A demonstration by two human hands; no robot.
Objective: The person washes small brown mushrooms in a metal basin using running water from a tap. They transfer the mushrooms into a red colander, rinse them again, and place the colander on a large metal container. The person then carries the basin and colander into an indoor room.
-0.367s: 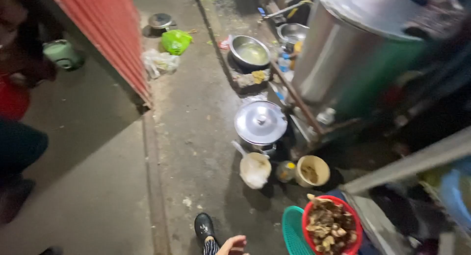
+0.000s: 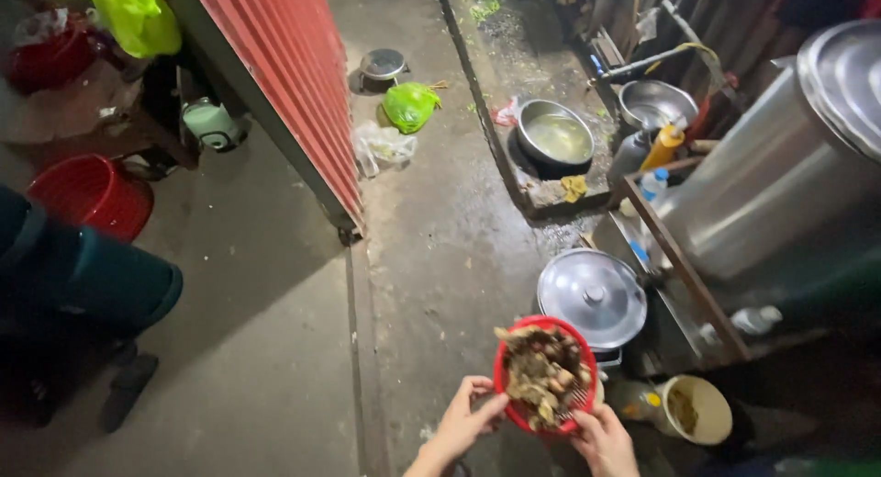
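Keep the red basket (image 2: 547, 374) of scraps level over the wet floor (image 2: 440, 257), left hand (image 2: 466, 420) grasping its near-left rim and right hand (image 2: 601, 436) its near-right rim, clear of the lidded pot (image 2: 592, 295) just beyond.

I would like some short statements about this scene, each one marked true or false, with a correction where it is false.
1. Both hands hold the red basket. True: the left hand and the right hand grip its rim.
2. The red basket is empty. False: it is full of brownish pieces.
3. A lidded metal pot stands on the ground just beyond the basket. True.
4. The green plastic bag lies inside the metal basin. False: it lies on the ground, apart from the basin.
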